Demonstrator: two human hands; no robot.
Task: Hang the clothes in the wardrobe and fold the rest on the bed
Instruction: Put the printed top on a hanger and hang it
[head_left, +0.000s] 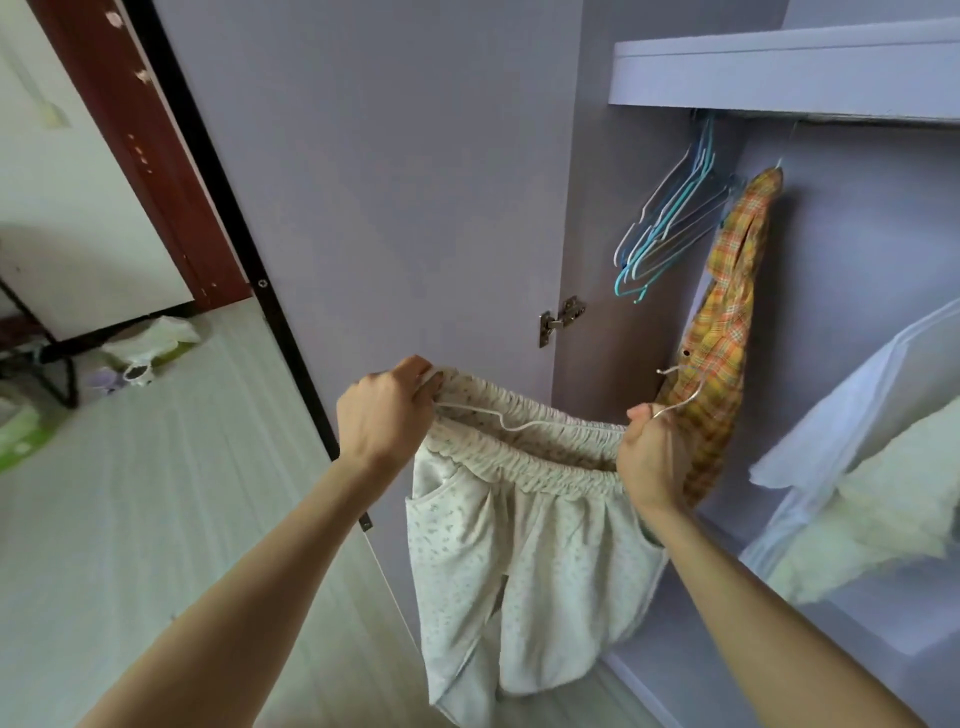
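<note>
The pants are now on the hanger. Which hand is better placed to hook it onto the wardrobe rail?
The right hand, probably. It holds the white hanger near its hook, closest to the open wardrobe. The left hand grips the pants waistband beside the door.

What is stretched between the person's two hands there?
In the head view, the elastic waistband of the pale floral shorts spans from left hand to right hand, with a white wire hanger lying along it.
</note>
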